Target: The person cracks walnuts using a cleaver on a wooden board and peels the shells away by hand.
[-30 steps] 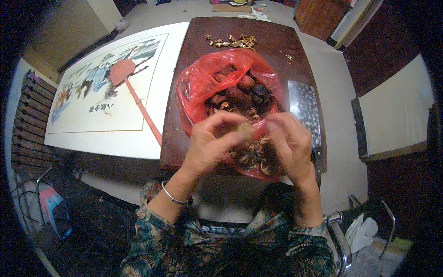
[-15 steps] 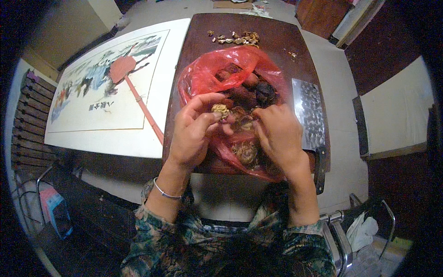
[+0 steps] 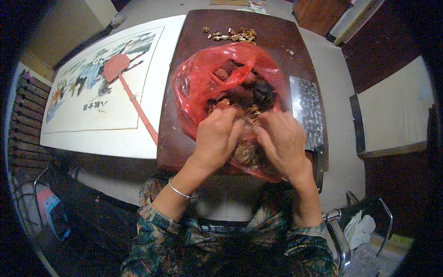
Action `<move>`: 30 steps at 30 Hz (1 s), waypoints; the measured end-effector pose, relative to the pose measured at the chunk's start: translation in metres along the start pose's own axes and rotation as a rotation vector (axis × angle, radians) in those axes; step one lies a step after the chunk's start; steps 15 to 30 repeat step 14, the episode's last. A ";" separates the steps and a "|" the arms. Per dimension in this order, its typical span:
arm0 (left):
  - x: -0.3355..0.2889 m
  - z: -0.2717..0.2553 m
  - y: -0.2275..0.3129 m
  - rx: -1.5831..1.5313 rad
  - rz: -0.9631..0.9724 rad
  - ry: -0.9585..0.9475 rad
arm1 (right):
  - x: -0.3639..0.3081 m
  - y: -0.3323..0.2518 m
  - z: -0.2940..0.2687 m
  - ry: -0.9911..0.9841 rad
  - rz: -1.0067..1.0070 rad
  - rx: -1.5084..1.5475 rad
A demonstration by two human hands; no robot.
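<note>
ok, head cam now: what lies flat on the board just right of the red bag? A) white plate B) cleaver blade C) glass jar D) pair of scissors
B: a wide metal cleaver blade with a dimpled face lies on the dark wooden board, right beside the red plastic bag that the left hand and right hand are working in.

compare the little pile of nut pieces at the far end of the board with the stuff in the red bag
The small pile of pale nut pieces lies loose and uncovered on the dark brown wooden board; the dark lumps sit inside the red plastic bag. The pile's pieces are light tan and small; the lumps are darker and bigger. The pile lies untouched, while both hands work at the bag. Both rest on the board.
</note>
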State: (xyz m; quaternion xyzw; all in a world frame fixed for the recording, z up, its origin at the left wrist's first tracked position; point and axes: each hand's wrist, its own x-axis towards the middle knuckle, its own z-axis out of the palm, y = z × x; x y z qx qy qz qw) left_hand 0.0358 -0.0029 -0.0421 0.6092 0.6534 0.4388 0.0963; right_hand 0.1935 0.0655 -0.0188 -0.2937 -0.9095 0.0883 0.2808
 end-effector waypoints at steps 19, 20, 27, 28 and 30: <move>-0.004 -0.017 0.029 -0.515 -0.014 0.000 | -0.003 -0.014 -0.008 -0.199 0.214 0.750; -0.004 -0.017 0.029 -0.515 -0.014 0.000 | -0.003 -0.014 -0.008 -0.199 0.214 0.750; -0.004 -0.017 0.029 -0.515 -0.014 0.000 | -0.003 -0.014 -0.008 -0.199 0.214 0.750; -0.004 -0.017 0.029 -0.515 -0.014 0.000 | -0.003 -0.014 -0.008 -0.199 0.214 0.750; -0.004 -0.017 0.029 -0.515 -0.014 0.000 | -0.003 -0.014 -0.008 -0.199 0.214 0.750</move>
